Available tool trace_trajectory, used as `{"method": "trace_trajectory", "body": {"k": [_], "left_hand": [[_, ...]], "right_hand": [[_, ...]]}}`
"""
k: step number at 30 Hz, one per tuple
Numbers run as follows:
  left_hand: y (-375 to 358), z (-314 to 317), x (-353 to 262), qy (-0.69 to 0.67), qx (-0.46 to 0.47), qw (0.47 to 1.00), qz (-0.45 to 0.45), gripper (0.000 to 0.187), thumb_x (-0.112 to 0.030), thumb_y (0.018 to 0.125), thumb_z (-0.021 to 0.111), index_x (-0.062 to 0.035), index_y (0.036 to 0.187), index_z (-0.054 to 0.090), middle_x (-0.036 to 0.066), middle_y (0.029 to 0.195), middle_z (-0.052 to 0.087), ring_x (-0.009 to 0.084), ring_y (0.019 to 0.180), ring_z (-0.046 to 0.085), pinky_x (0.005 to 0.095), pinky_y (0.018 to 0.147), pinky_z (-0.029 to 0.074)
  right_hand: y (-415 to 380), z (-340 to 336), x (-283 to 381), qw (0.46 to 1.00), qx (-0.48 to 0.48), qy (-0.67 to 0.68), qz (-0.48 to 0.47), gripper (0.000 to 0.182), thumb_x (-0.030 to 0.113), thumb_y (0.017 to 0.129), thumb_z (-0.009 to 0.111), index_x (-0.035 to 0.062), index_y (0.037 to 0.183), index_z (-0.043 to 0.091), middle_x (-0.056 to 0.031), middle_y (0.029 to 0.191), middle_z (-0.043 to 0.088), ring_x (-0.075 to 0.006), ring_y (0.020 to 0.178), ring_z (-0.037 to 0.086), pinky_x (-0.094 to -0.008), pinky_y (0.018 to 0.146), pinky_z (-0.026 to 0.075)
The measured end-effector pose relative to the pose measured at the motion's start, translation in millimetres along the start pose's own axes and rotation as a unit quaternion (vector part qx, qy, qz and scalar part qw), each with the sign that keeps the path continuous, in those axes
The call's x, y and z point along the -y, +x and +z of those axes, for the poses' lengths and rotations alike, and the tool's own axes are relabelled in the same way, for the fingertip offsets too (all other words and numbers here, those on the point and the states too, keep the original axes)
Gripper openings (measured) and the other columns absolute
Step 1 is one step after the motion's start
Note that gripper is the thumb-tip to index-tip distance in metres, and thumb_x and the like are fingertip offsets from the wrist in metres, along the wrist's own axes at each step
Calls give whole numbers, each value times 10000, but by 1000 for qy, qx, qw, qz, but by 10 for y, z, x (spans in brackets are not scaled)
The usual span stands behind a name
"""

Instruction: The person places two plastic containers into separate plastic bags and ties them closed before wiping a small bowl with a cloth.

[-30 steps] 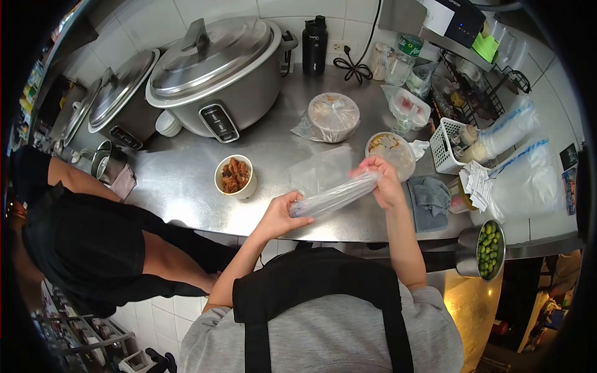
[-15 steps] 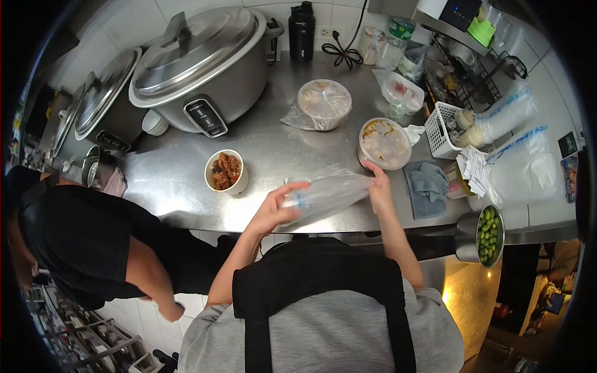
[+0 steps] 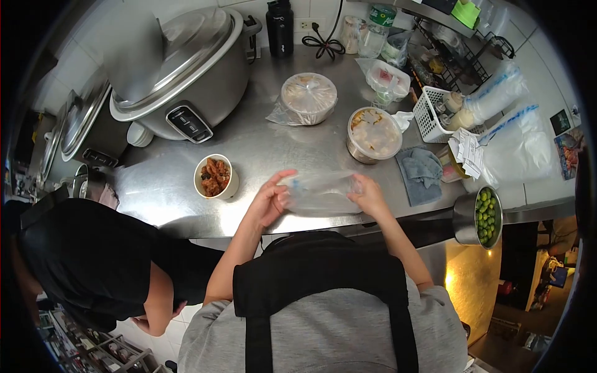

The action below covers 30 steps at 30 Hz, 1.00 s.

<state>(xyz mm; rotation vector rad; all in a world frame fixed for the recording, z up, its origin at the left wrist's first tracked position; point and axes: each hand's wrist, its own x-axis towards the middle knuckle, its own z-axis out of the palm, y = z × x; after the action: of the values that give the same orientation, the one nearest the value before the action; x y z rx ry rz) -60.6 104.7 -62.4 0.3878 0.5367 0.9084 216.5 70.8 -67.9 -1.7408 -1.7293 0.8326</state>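
My left hand (image 3: 269, 200) grips the left end of a clear plastic bag (image 3: 326, 194), which is slightly blurred and has blue print near that hand. The other end is pinched between the thumb and fingers of my right hand (image 3: 368, 195). Stretched between both hands, the bag hangs over the counter's front edge and looks flat. To the left of my left hand stands an open paper bowl (image 3: 216, 177) of brown saucy meat pieces. Beyond my right hand is a lidded clear round tub (image 3: 375, 135). Farther back sits another round tub (image 3: 308, 99) wrapped in a plastic bag.
Big rice cooker (image 3: 180, 81) at back left, a blurred grey shape before its lid. A person in black (image 3: 93, 261) stands left. On the right lie a blue-grey cloth (image 3: 423, 177), a white basket (image 3: 432, 118), stacked plastic bags (image 3: 522, 146) and a pot of green fruits (image 3: 487, 217).
My right hand has come lower, and the bag is now held more level. The view has shifted a little. The other person's arm has drawn in, and a blurred grey shape has appeared by the rice cooker.
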Motion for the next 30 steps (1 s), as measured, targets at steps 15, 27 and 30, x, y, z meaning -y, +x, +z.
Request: {"method": "trace_trajectory", "body": {"k": [15,27,30], "left_hand": [[136,306,29,739,-32,538,404,263,10,705,518,-45,943,616,176,970,593,310,913,575,371,796,463],[131,-90,661,826,-62,457,323,335,-184,635,651,-30,925,581,147,1039,548,263,997,535,515,930,337],[125,21,510,838,-12,540,72,408,-217,657,652,-30,1008,567,141,1159,497,273,1086,483,552,942,305]], "right_hand": [[37,-77,225,972,146,-174,-61,558,263,728,602,65,1210,401,-209,1105,537,-371,1005,515,-431,842,416],[459,-161,1098,904,116,-101,-398,178,17,694,541,5,869,572,-184,865,566,-330,815,560,-389,720,443],[557,309,1117,857,321,-90,-394,181,17,695,520,15,866,578,-209,721,596,-381,728,590,-436,658,459]]}}
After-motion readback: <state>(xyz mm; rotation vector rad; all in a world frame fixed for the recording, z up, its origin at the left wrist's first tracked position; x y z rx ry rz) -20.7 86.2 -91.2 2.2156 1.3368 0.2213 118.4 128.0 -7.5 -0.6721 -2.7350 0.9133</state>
